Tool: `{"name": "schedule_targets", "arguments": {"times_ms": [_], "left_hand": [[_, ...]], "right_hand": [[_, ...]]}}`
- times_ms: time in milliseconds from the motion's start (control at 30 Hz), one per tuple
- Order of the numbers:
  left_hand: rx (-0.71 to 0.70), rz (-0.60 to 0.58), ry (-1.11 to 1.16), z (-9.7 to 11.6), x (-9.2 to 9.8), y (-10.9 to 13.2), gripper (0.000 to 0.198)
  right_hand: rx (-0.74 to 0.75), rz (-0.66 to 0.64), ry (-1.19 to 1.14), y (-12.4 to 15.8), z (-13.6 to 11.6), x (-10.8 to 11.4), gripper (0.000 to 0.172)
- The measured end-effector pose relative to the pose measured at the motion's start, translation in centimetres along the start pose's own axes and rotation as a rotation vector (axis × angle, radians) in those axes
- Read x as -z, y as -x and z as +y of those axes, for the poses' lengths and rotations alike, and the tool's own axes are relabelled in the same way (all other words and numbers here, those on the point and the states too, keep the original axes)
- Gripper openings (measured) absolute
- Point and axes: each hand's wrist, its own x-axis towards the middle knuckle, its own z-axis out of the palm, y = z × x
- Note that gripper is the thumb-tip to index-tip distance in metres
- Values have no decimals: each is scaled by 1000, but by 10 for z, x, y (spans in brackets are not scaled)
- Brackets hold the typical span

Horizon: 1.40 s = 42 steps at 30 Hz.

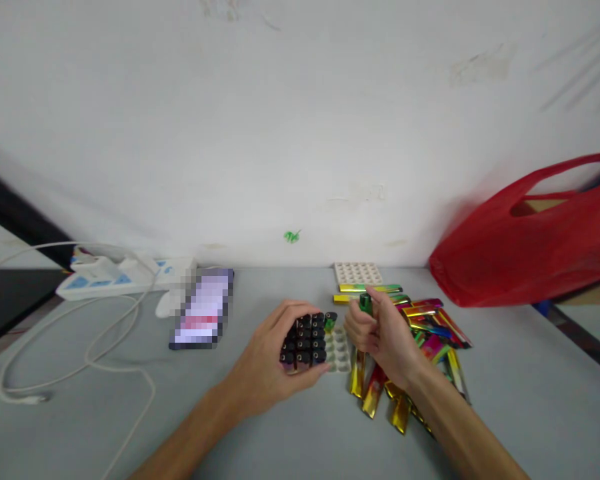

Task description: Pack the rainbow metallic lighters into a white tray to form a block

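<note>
My left hand (270, 353) curves around a block of upright sticks (303, 343) with black tops, standing in rows in a pale tray (341, 357) with round sockets. One more black-topped stick (331, 319), greenish below, stands just right of the block. My right hand (380, 333) is closed on a shiny green stick (365, 303) whose dark end shows above the fingers; the rest is hidden in the grip. Under and beside the right wrist lies a loose pile of shiny metallic sticks (400, 410) in gold, red, green and blue.
A second white socketed tray (358, 273) lies against the wall. At the right leans a red bag (525, 240). On the left are a phone (204, 310) with a blurred screen, a white power strip (125, 277) and a looping white cable (87, 360).
</note>
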Motion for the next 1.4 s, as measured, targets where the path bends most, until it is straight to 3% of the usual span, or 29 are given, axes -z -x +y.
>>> {"name": "schedule_targets", "arguments": {"times_ms": [300,467,767,1067,1400], "left_hand": [[13,25,-2,-2,1,-1,71],[-12,17,-33,-2,2,-2,70],[-22,-2,-27,-4,4,-1,70],[159,-49,128,-6,8,-1,102],[208,-145,173,-14,9,0,119]], "right_hand": [[-11,-7,3,3,7,-1,48],[41,37,32,1,9,-2,54],[55,-37,1,0,4,-1,63],[51,-30,-4,-1,6,1,63],[65,-19,24,0,4,1,64]]}}
